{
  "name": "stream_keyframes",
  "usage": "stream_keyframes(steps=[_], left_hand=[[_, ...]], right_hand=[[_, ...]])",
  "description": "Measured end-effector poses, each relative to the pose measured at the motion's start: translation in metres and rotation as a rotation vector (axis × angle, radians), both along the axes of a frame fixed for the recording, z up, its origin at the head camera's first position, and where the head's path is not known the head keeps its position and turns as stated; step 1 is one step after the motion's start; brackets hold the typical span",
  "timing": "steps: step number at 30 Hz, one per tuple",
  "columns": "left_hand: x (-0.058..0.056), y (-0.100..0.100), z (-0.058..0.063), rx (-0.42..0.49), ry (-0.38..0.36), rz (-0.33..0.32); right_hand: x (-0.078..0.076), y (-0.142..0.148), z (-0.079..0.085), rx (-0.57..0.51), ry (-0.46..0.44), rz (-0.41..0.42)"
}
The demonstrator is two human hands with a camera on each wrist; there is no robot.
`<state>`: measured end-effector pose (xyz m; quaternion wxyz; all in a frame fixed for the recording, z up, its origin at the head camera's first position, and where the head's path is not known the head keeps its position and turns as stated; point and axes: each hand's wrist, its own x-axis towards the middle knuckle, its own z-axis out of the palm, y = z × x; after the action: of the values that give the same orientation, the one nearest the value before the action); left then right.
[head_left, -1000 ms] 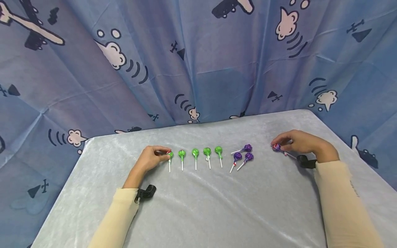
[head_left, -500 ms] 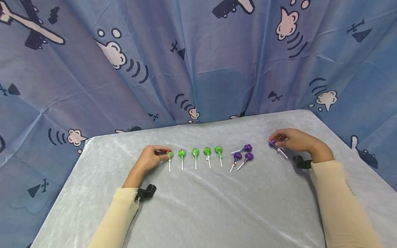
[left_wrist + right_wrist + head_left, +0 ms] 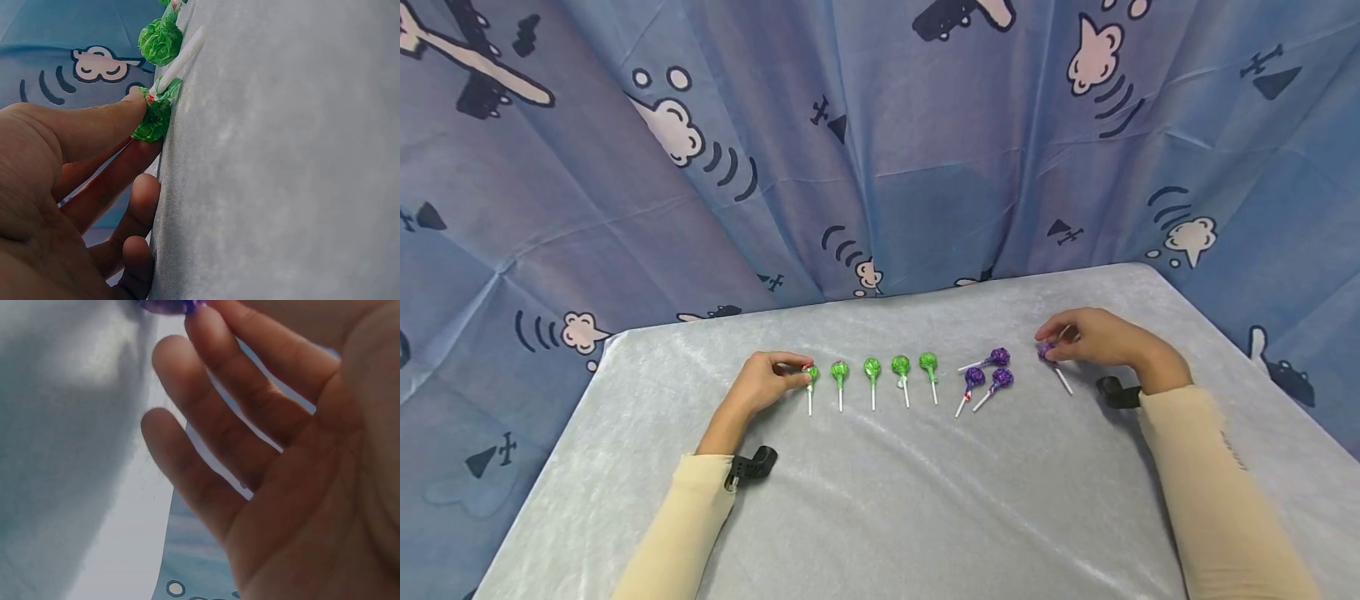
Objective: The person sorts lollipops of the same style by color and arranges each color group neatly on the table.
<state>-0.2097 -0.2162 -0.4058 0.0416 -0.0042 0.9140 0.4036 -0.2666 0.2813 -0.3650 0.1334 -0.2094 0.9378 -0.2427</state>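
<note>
My left hand pinches the wrapped head of a green lollipop at the left end of a row, its white stick pointing toward me. In the left wrist view, thumb and finger meet on the green wrapper, and another green lollipop lies beyond. On the right, my right hand holds a purple lollipop by its head, stick slanting down to the right. Only a sliver of purple wrapper shows at the top of the right wrist view, beside the fingertips.
Several green lollipops lie side by side, sticks toward me. Between that row and my right hand are three purple lollipops, lying at different angles. A pale grey cloth covers the table; a blue patterned curtain hangs behind.
My right hand has moved left with the purple lollipop, toward the three purple ones, and the stick now points more toward me. The left hand stays where it was.
</note>
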Motion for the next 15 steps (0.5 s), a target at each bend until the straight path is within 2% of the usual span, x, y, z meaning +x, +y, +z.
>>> stream_keyframes(steps=[15], left_hand=[[-0.0012, -0.0008, -0.0007, -0.009, 0.022, -0.004]], right_hand=[[0.0013, 0.0007, -0.0033, 0.023, -0.006, 0.039]])
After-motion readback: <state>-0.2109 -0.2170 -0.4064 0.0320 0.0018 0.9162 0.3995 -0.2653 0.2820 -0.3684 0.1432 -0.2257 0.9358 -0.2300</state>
